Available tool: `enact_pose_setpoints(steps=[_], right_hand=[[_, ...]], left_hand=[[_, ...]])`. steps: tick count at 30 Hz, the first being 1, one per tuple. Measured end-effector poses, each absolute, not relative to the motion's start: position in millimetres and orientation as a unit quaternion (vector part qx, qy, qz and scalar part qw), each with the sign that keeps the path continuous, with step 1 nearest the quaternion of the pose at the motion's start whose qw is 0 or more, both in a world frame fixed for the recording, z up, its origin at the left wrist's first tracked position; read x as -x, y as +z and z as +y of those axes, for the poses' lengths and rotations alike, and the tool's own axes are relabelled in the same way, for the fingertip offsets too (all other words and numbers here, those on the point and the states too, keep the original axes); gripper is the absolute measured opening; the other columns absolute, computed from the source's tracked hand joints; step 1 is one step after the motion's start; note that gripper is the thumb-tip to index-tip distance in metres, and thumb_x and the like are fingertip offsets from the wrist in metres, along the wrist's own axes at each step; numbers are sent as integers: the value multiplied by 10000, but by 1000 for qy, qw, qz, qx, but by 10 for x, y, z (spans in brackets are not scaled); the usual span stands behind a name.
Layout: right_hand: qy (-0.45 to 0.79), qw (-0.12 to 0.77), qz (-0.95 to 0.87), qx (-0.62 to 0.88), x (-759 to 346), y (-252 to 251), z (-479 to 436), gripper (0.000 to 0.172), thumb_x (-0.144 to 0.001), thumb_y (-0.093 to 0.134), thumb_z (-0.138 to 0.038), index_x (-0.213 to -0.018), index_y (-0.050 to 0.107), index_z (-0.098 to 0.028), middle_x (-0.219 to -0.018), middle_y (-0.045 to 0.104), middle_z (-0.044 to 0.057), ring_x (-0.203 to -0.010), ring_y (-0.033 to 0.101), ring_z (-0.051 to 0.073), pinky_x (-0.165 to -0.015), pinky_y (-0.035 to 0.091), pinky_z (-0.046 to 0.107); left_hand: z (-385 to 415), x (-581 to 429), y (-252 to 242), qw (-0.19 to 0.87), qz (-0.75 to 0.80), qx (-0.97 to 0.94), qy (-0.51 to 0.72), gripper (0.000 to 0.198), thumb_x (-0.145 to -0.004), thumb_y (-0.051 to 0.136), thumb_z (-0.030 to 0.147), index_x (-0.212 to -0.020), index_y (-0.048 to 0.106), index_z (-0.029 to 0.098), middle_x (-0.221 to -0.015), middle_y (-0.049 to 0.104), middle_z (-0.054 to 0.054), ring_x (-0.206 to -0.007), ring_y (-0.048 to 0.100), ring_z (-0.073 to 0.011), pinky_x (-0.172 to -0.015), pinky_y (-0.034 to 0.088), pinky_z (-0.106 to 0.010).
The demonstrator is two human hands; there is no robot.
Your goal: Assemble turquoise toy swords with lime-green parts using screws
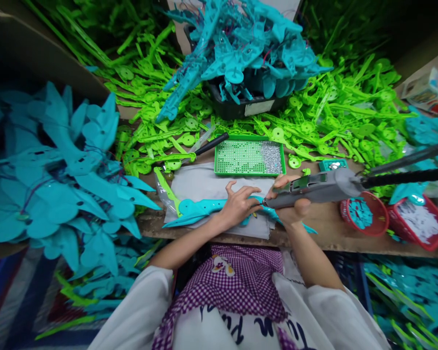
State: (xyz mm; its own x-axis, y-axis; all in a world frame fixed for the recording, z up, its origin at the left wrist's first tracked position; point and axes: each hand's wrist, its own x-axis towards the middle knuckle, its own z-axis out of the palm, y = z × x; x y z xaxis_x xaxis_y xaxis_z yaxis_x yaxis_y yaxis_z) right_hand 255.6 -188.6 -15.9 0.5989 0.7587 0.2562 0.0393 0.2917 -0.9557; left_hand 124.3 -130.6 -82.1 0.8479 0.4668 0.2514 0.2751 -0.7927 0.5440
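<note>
My right hand (292,209) is wrapped round a grey electric screwdriver (314,187), which lies nearly level with its tip pointing left. That tip meets a turquoise plastic part (204,208) with a bright green end piece (168,192), lying on a white sheet (204,180). My left hand (239,201) presses on the turquoise part beside the tip, its fingers bent and partly hidden. Behind the hands stands a green perforated tray (237,155) with small silver screws (272,156) heaped at its right end.
Green plastic parts (343,112) cover the back of the bench. A black bin (229,104) overflows with turquoise parts (241,48); more turquoise parts (76,165) pile up at left. Red baskets (368,228) with small pieces stand at right. Cables run from the screwdriver's rear.
</note>
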Motion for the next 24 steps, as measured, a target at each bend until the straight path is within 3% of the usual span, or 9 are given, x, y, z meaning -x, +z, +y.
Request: enact_pose_setpoints(steps=[10, 17, 19, 22, 24], right_hand=[[258, 720, -363, 533, -2555, -223, -1906, 653, -537, 495, -873, -693, 580, -246, -493, 456, -28, -453, 537, 170, -403, 470, 303], [306, 731, -360, 492, -2591, -228, -1926, 592, -555, 593, -796, -733, 610, -232, -530, 506, -20, -466, 557, 168, -389, 476, 288], [322, 730, -352, 489, -2621, -247, -1940, 582, -557, 616, -777, -754, 618, -229, -567, 544, -14, -455, 554, 157, -383, 471, 283], [323, 741, -332, 487, -2660, -287, -1944, 592, -565, 619, -769, -783, 630, -219, -652, 604, 7, -447, 561, 146, -373, 461, 276], [320, 746, -324, 486, -2671, -315, -1936, 589, -576, 617, -762, -789, 634, -213, -687, 624, 18, -443, 563, 142, -369, 455, 274]], left_hand=[[-1349, -1223, -867, 261, 214, -916, 218, 235, -873, 592, 424, -797, 700, 229, -1125, 670, -56, -1013, 607, -211, -1024, 112, -515], [-1358, -1311, -822, 282, 221, -909, 211, 198, -872, 604, 396, -819, 694, 228, -1106, 666, -40, -990, 609, -194, -1011, 130, -484], [-1284, -1322, -744, 297, 214, -914, 175, 199, -841, 636, 419, -913, 689, 242, -1166, 631, -50, -1036, 588, -216, -1009, 149, -481], [-1124, -1320, -620, 323, 205, -918, 106, 537, -719, 733, 489, -1185, 587, 265, -1280, 539, -84, -1119, 533, -262, -964, 249, -440], [-1043, -1334, -575, 334, 200, -920, 55, 674, -664, 772, 489, -1248, 535, 250, -1214, 554, -80, -1106, 529, -269, -915, 308, -401]])
